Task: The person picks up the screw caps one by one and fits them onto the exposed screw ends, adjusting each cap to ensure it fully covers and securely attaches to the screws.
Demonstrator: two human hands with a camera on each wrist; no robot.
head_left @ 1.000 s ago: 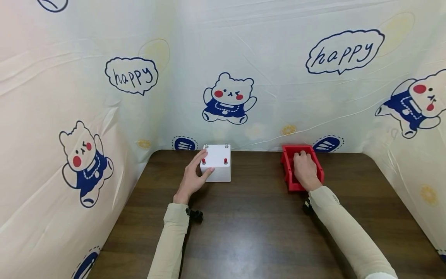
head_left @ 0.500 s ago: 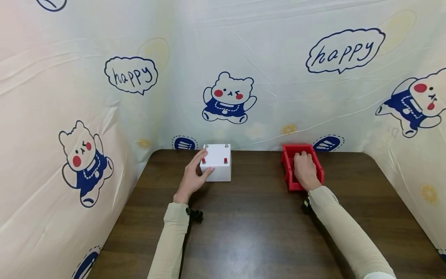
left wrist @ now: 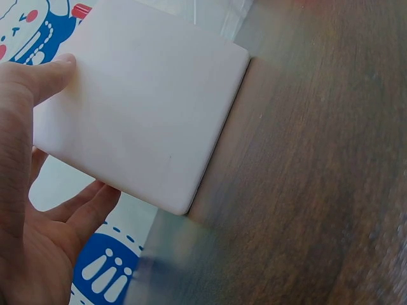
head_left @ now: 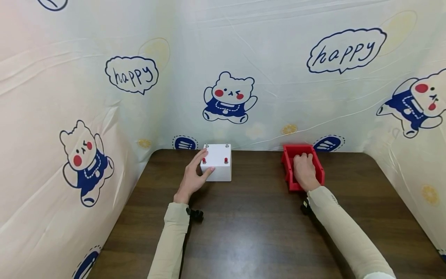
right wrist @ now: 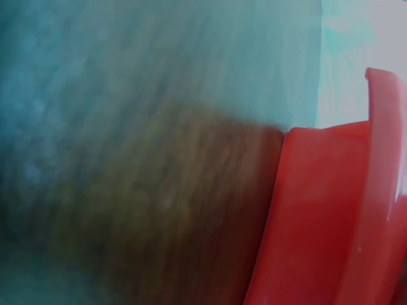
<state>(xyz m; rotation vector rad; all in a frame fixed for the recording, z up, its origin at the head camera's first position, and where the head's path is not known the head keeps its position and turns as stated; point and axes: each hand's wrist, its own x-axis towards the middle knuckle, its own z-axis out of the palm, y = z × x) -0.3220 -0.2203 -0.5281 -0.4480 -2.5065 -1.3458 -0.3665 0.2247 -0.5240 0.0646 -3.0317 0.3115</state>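
Near the back edge of the table, a white box (head_left: 218, 173) carries two red-tipped pegs (head_left: 225, 160) and two bare metal pegs (head_left: 227, 146) on its top. My left hand (head_left: 192, 176) grips its left side. In the left wrist view the thumb (left wrist: 56, 75) lies on a broad white face, and other fingers (left wrist: 95, 206) reach to an adjoining side. Farther right stands a red open-topped bin (head_left: 289, 170). My right hand (head_left: 305, 170) reaches down inside it with bent fingers; the fingertips and anything they hold are hidden. The right wrist view shows only the bin wall (right wrist: 311, 222).
The brown wooden table (head_left: 240, 217) extends in front of both arms. A patterned curtain (head_left: 271, 46) stands along its back and sides. Black wrist cameras are strapped below both sleeves, the left camera (head_left: 196, 215) close above the tabletop.
Hardly anything differs. The left hand stays on the white box and the right hand remains inside the red bin, with its wrist shifted very slightly left.
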